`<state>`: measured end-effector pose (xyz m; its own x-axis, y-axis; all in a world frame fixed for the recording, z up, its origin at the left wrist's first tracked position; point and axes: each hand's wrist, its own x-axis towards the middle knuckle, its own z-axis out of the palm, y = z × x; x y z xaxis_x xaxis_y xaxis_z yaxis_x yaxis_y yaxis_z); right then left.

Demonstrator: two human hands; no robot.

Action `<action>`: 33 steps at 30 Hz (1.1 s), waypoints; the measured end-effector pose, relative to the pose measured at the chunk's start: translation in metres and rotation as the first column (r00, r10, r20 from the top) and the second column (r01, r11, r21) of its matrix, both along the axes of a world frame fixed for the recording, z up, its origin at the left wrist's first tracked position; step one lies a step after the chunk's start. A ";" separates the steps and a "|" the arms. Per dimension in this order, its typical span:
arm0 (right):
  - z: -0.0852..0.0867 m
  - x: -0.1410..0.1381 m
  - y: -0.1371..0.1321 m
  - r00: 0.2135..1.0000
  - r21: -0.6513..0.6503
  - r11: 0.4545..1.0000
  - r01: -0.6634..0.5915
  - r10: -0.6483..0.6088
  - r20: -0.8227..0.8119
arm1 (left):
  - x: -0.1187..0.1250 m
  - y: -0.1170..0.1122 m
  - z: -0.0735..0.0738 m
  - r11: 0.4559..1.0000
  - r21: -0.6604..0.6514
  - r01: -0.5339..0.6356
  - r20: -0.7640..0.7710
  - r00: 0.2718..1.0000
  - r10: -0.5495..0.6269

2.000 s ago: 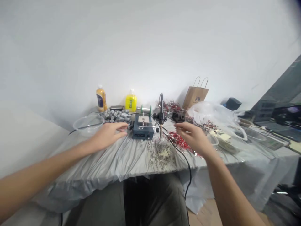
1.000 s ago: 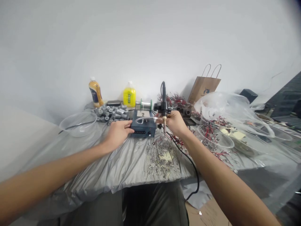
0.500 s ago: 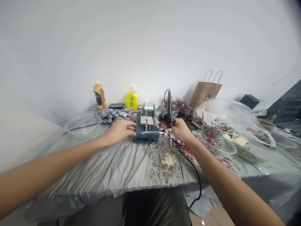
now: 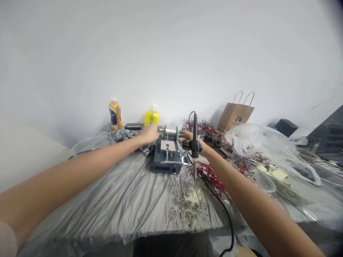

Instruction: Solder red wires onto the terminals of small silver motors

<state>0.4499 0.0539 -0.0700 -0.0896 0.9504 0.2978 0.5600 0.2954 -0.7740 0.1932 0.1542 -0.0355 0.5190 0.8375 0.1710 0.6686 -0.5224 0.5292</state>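
A spool of solder wire [image 4: 168, 132] with green rims sits at the back of a blue soldering machine [image 4: 162, 166], whose small red light is on. My left hand [image 4: 150, 134] is at the spool's left end, by the rod; its fingertips are hidden behind the hand. On the other side, my right hand [image 4: 187, 135] reaches behind the upright soldering iron [image 4: 195, 137], fingers stretched and apart close to the spool's right rim. A metal feed tube [image 4: 171, 162] runs across the machine's front toward the iron. Solder scraps [image 4: 184, 208] litter the covered table below the iron's tip.
Grey cylindrical parts [image 4: 122, 135] and a clear bowl [image 4: 92, 142] stand left. Behind are an orange bottle [image 4: 115, 116] and a yellow bottle [image 4: 152, 116]. Right are red wires [image 4: 211, 176], a paper bag [image 4: 234, 116] and plastic wrap [image 4: 252, 139]. A black cable [image 4: 227, 214] hangs over the edge.
My left hand has moved from the machine's left side up and back to the spool's left end. My right hand has shifted back from the iron's holder toward the spool's right rim.
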 end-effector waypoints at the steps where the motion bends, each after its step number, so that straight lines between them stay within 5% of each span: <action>1: -0.002 0.000 0.010 1.000 -0.005 1.000 -0.016 0.016 -0.022 | 0.003 0.003 -0.001 1.000 0.013 -0.015 -0.024 1.000 0.015; 8: -0.002 -0.006 0.048 0.992 -0.053 0.991 -0.121 0.118 -0.053 | 0.014 0.010 -0.007 0.999 0.040 -0.034 -0.099 0.994 0.038; 22: 0.009 -0.014 0.046 0.977 0.047 0.989 0.140 -0.146 0.157 | 0.018 0.012 -0.006 0.994 0.110 -0.021 -0.126 0.991 0.035; 33: 0.016 -0.011 0.035 0.935 0.104 0.971 0.214 -0.234 0.265 | 0.026 0.011 -0.002 0.988 0.152 0.014 -0.122 0.992 0.004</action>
<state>0.4388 0.0890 -0.0545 0.0354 0.9320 0.3607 0.8051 0.1872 -0.5628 0.2196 0.1652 -0.0375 0.5480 0.8039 0.2311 0.7204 -0.5940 0.3581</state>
